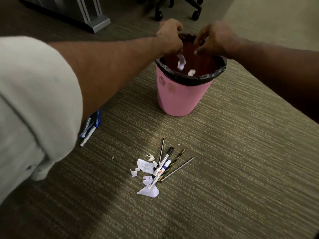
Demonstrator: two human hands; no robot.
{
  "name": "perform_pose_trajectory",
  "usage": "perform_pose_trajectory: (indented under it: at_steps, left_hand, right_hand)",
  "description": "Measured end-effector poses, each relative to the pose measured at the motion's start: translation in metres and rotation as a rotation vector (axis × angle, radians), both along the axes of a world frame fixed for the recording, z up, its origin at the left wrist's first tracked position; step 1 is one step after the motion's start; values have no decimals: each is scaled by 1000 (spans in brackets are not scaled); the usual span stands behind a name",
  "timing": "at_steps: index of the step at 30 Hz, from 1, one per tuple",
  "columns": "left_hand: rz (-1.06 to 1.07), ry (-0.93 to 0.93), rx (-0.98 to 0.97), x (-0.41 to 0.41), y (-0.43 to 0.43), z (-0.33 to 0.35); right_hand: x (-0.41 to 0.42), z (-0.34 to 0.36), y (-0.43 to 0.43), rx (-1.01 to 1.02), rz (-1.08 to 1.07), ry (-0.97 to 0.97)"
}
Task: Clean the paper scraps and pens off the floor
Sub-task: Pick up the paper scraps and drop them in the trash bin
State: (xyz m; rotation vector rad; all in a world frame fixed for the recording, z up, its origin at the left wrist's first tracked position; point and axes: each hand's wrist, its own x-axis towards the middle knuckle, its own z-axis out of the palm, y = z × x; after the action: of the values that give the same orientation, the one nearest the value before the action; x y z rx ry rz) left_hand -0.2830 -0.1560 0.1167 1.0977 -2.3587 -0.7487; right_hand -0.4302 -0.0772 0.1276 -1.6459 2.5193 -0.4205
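Observation:
Both my hands hover over the mouth of a pink waste bin [179, 99] lined with a black bag. My left hand [170, 37] has its fingers pointing down, and a white paper scrap [181, 62] is in the air just below them. A second scrap [191, 72] is lower inside the bin. My right hand [214, 39] has its fingers spread and holds nothing. On the carpet nearer to me lie several crumpled paper scraps [146, 176] mixed with markers [162, 165] and thin pencils [177, 169]. A bunch of blue pens [90, 128] lies to the left, partly under my left arm.
An office chair base with castors [177, 9] stands behind the bin. A grey metal furniture foot [89, 19] sits at the back left. My light sleeve [34, 104] fills the left of the view. Ribbed grey-green carpet covers the floor.

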Motion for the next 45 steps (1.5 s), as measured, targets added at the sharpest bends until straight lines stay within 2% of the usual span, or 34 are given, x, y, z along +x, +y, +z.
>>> perform_pose_trajectory:
  at_steps: [8, 11, 13, 15, 17, 20, 23, 26, 31, 37, 45]
  left_hand:
    - [-60, 74, -67, 24, 3, -9]
    - [-53, 98, -120, 61, -1, -30]
    - [-7, 53, -129, 90, -3, -53]
    - [67, -25, -76, 121, -2, -81]
    - [82, -103, -10, 147, 4, -108]
    - [-116, -326, 175, 170, 30, -143]
    - [-372, -605, 283, 180, 67, -174]
    - [-446, -757, 370, 185, 98, -207]
    - [-508, -935, 353, 192, 128, -262]
    - [-206, -685, 393, 204, 157, -272]
    - [-103, -546, 416, 212, 158, -273]
  right_hand:
    - [16, -1, -2, -146, 82, 179]
    - [49, -9, 4, -185, 231, 203]
    - [79, -20, 10, -169, 373, 237]
    - [114, -42, 15, -74, 471, 237]
    - [147, -75, 21, 141, 506, 225]
    - [186, -138, 37, 481, 581, 175]
    - [207, -194, 68, 675, 624, 100]
    - [213, -235, 95, 742, 612, 12]
    - [202, -274, 119, 629, 651, -39]
    - [200, -278, 129, 542, 649, -49]
    - [203, -286, 117, 514, 618, -57]
